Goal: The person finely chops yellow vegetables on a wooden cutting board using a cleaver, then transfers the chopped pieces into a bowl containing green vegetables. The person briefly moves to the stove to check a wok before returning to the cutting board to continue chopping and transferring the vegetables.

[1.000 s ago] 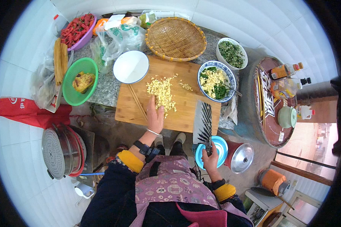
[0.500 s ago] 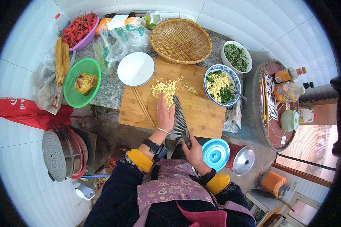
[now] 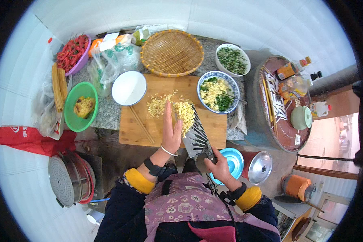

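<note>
My right hand (image 3: 222, 168) is wrapped round the dark handle of a cleaver (image 3: 195, 141), whose broad black-patterned blade lies low and tilted over the wooden cutting board (image 3: 213, 128). A heap of finely chopped yellow food (image 3: 185, 114) sits on the blade. My left hand (image 3: 172, 136) is stretched out flat, its edge down, against the left side of that heap. More chopped yellow bits (image 3: 159, 105) are scattered on the board beyond my left fingers. At the board's far right stands a blue-patterned bowl (image 3: 200, 95) with chopped greens, yellow bits and a spoon.
On the counter are a white bowl (image 3: 129, 87), chopsticks (image 3: 142, 126), a woven bamboo tray (image 3: 172, 52), a bowl of chopped greens (image 3: 232, 59), a green basket (image 3: 70, 115) and red chillies (image 3: 72, 52). Bottles (image 3: 293, 69) stand on a barrel at right. A blue lid (image 3: 233, 158) is below the board.
The chopped yellow food has been gathered onto the cleaver blade, which has turned flatter. My left hand now flanks the heap. The view has shifted, so the counter appears lower and further left.
</note>
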{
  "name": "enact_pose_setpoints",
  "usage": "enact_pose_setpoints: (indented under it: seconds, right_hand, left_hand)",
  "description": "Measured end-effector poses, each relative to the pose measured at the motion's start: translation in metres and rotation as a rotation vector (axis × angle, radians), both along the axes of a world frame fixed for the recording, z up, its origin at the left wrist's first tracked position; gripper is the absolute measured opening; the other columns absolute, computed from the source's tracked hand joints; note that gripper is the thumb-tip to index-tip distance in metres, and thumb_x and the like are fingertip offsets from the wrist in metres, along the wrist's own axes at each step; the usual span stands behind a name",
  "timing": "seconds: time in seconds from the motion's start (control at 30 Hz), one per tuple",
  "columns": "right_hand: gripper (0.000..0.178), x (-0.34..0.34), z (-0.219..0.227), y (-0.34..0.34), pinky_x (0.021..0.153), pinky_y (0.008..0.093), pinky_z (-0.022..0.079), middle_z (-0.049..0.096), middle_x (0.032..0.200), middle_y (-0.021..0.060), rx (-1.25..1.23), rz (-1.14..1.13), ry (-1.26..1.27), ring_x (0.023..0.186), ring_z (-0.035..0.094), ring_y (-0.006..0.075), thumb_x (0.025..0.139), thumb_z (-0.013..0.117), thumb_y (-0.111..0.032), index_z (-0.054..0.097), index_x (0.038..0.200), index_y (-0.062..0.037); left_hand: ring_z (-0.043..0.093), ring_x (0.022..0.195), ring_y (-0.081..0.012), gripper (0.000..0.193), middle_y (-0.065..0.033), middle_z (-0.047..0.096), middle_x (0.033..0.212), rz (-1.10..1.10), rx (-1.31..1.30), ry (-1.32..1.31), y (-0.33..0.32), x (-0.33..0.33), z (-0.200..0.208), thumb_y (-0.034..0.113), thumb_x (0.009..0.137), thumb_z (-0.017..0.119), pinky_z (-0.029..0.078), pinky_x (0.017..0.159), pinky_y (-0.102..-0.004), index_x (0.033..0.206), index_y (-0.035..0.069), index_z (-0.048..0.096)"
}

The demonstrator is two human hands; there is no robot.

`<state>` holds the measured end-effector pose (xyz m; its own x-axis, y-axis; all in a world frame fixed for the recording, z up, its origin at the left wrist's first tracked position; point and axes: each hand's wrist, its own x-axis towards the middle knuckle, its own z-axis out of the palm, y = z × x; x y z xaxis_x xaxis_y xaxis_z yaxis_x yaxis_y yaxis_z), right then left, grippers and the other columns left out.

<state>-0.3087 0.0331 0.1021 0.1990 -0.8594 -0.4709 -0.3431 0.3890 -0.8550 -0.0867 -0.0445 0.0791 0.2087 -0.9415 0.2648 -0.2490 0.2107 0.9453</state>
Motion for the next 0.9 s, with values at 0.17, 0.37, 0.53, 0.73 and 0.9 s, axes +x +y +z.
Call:
enact_pose_setpoints:
  seconds: [0.17,0.37,0.53,0.73,0.9]
  right_hand:
    - [0.055,-0.036,0.039,-0.027,0.045,0.0248,0.043,0.058,0.072,0.0012,0.078,-0.146,-0.073,0.052,0.052,0.0071,0.086,0.064,-0.006,0.044,0.136,-0.0001]
    - [0.055,-0.076,0.073,-0.074,0.044,0.0261,0.045,0.058,0.069,0.0036,0.031,-0.097,0.008,0.050,0.054,0.0092,0.086,0.063,-0.009,0.042,0.135,0.0056]
    - [0.053,-0.092,0.084,-0.101,0.043,0.0255,0.044,0.058,0.068,0.0039,0.043,-0.046,0.054,0.050,0.054,0.0088,0.085,0.064,-0.009,0.045,0.132,0.0064]
    - [0.055,-0.102,0.088,-0.111,0.043,0.0251,0.044,0.059,0.070,0.0040,0.087,-0.038,0.078,0.051,0.055,0.0084,0.085,0.065,-0.011,0.045,0.133,0.0063]
    - [0.057,-0.123,0.087,-0.101,0.046,0.0247,0.045,0.062,0.075,0.0052,0.059,-0.002,0.112,0.052,0.055,0.0090,0.085,0.065,-0.013,0.045,0.134,0.0060]
  left_hand:
    - [0.017,0.143,-0.0362,0.069,-0.0246,0.016,0.154,-0.264,-0.121,-0.193,-0.024,-0.026,0.033,0.022,0.095,0.047,0.016,0.115,-0.0402,0.148,-0.005,0.013]
    - [0.034,0.135,-0.0375,0.074,-0.0204,0.033,0.148,-0.790,-0.078,-0.315,-0.049,-0.080,0.044,0.035,0.093,0.051,0.029,0.111,-0.0423,0.148,-0.001,0.017]
    - [0.035,0.134,-0.0364,0.075,-0.0196,0.036,0.146,-0.857,-0.115,-0.485,-0.075,-0.109,0.033,0.040,0.093,0.050,0.029,0.111,-0.0422,0.147,-0.002,0.017]
    - [0.036,0.133,-0.0375,0.081,-0.0209,0.039,0.144,-0.798,-0.137,-0.508,-0.101,-0.114,0.016,0.023,0.089,0.060,0.030,0.111,-0.0415,0.147,-0.003,0.010]
    - [0.035,0.134,-0.0362,0.068,-0.0233,0.038,0.143,-0.713,0.022,-0.506,-0.123,-0.114,0.007,0.028,0.091,0.056,0.030,0.111,-0.0393,0.141,-0.006,0.026]
